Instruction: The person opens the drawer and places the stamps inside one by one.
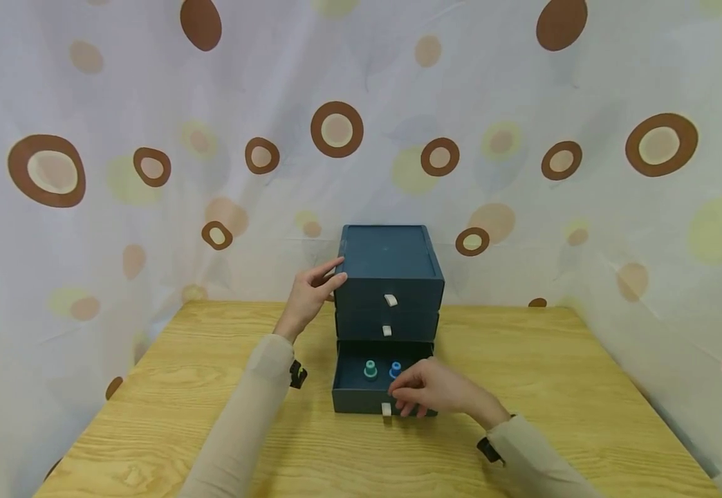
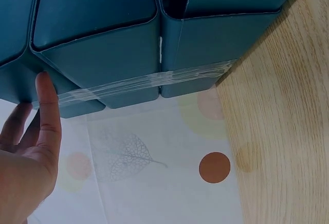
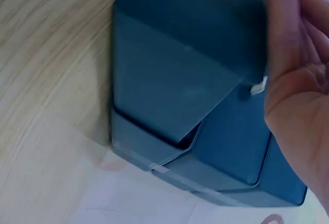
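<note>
A dark blue three-drawer box (image 1: 387,250) stands upright on the table, its bottom drawer (image 1: 356,400) pulled out. Inside that drawer sit a teal stepped knob-like piece (image 1: 370,370) and a similar blue piece (image 1: 395,369). My left hand (image 1: 305,297) rests its extended fingers on the box's upper left side; the left wrist view shows fingertips against the side wall. My right hand (image 1: 438,387) is at the bottom drawer's front, fingers loosely bent over its rim, just above the white pull tab (image 1: 386,409). Nothing shows in its grasp. In the right wrist view its fingertips are out of frame.
White tabs mark the top drawer (image 1: 361,294) and middle drawer (image 1: 357,325), both closed. Clear tape (image 2: 149,80) runs along the box's side near the back. The wooden table (image 1: 168,415) ends at a patterned cloth (image 1: 373,187) close behind the box.
</note>
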